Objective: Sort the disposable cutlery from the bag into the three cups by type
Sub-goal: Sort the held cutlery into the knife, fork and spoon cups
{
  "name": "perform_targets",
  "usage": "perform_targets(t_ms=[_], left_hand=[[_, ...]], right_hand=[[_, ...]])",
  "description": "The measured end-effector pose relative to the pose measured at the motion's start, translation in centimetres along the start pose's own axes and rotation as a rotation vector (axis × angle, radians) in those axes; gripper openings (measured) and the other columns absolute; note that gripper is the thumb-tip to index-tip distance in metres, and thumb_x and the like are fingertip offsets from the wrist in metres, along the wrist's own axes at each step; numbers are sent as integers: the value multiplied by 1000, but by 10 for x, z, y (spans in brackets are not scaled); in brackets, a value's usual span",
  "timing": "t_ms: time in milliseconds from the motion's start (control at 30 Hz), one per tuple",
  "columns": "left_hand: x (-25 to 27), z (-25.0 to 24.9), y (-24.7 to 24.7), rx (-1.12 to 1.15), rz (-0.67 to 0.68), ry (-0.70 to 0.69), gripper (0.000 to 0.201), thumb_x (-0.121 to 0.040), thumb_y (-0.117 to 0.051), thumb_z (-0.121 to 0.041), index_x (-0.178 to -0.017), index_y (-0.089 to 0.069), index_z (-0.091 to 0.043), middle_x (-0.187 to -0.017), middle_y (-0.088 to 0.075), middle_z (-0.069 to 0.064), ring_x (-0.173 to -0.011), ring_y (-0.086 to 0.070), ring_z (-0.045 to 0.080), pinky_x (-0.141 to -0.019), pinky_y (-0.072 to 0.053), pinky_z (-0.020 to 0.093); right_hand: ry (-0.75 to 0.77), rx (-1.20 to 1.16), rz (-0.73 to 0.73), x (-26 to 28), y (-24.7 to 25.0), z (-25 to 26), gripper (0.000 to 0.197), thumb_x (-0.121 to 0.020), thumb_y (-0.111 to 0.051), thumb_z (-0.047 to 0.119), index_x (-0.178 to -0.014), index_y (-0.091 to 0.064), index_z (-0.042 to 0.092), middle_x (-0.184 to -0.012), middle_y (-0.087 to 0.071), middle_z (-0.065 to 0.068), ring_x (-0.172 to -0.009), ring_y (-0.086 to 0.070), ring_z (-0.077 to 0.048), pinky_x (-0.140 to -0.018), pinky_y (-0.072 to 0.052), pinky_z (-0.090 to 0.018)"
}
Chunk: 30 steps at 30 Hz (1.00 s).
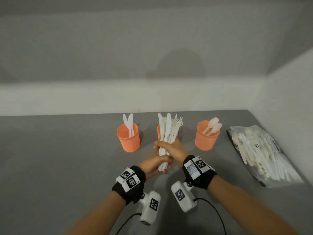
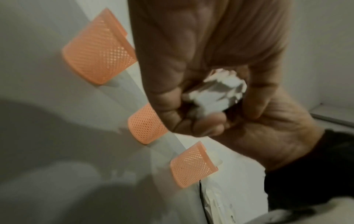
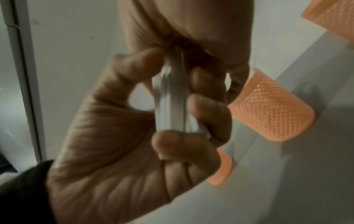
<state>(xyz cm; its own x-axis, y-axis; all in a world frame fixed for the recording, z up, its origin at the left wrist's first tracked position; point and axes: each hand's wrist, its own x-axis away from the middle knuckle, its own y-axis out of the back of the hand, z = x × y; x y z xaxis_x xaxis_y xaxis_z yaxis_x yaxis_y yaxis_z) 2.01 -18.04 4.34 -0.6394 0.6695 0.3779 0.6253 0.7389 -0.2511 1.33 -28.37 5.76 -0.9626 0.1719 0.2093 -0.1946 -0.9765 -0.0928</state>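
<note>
Both hands hold one upright bundle of white cutlery (image 1: 166, 131), knives and forks mixed, in front of the middle orange cup (image 1: 158, 131). My left hand (image 1: 160, 162) grips the handle ends low down; my right hand (image 1: 162, 146) grips the bundle just above it. The left wrist view shows the handle ends (image 2: 216, 94) enclosed by fingers. In the right wrist view the handles (image 3: 172, 98) run between curled fingers. The left cup (image 1: 128, 139) holds knives, the right cup (image 1: 206, 138) holds spoons. What the middle cup holds is hidden behind the bundle.
The clear plastic bag (image 1: 260, 153) with more cutlery lies at the right edge of the grey table (image 1: 59, 150), against the side wall. A white wall stands close behind the cups. Cables trail from both wrist cameras near the table's front.
</note>
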Motion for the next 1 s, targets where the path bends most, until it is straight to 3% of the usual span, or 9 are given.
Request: perform_targets(t_ms=[67,167,300,433,500,567,667,800,1000], left_hand=[[-2,-1,3,-64,-57,-14,12,-83,-57,-8,-80,-48,-14,-52,-44,-4,-39,-42,3,-35,-29,13],[-2,-2,14,45,-21,24,21,-93,-46,-13,-73,-44,-13,-43,-37,-5,-33,-35,4,-31,-25,12],[4,-6,16,187,85,151,21,-75,-50,-24,-59,-41,-15,-42,-37,-4,-33,-36,6,-31,-27,11],[3,-8,33,-207,68,193,29,-76,-59,-45,-80,-58,-16,-67,-61,-2,-58,-56,10,-58,-47,19],[0,-12,48,-436,-62,115,41,-73,-65,-51,-92,-60,-15,-81,-63,0,-68,-57,12,-64,-46,22],[-4,-18,59,-478,-267,-58,32,-81,-66,-38,-98,-57,-12,-84,-59,0,-70,-55,13,-62,-45,21],[-10,-31,58,-390,-378,-294,22,-84,-66,-24,-100,-55,-12,-81,-58,-2,-68,-57,10,-58,-46,17],[-22,-36,45,-408,-428,-376,27,-78,-72,-21,-97,-55,-11,-76,-57,-4,-66,-55,8,-49,-43,8],[-40,-31,42,-425,-554,-389,27,-75,-75,-24,-87,-53,-13,-72,-57,-4,-67,-56,12,-63,-48,24]], right_hand=[[-6,-30,79,-1,-5,0,15,-82,-66,5,-70,-64,14,-70,-67,-7,-74,-63,-24,-89,-51,-42],[-75,-119,274,-3,-6,4,10,-80,-65,20,-86,-64,12,-79,-73,-3,-83,-66,-20,-81,-55,-26],[-256,-137,444,-8,-9,0,35,-78,-58,30,-102,-65,6,-102,-72,-3,-107,-64,-16,-100,-45,-27],[-232,-238,116,-13,-15,-6,18,-90,-54,18,-85,-61,2,-69,-71,-5,-67,-70,-15,-70,-56,-27],[-154,-236,-128,-21,-10,-10,14,-87,-57,9,-74,-54,5,-47,-59,-1,-43,-60,-14,-51,-53,-26],[-87,-57,-244,-30,-2,-15,13,-83,-59,4,-72,-53,7,-45,-51,-1,-36,-51,-11,-45,-45,-24],[-40,53,-264,-35,-1,-23,14,-80,-65,4,-74,-54,12,-46,-53,4,-35,-49,-4,-42,-41,-20],[28,81,-228,-36,-13,-32,19,-80,-66,1,-82,-57,18,-44,-59,12,-37,-54,3,-40,-41,-12],[95,179,-203,-37,-19,-39,25,-78,-68,2,-97,-61,16,-67,-62,6,-43,-56,5,-44,-43,-13]])
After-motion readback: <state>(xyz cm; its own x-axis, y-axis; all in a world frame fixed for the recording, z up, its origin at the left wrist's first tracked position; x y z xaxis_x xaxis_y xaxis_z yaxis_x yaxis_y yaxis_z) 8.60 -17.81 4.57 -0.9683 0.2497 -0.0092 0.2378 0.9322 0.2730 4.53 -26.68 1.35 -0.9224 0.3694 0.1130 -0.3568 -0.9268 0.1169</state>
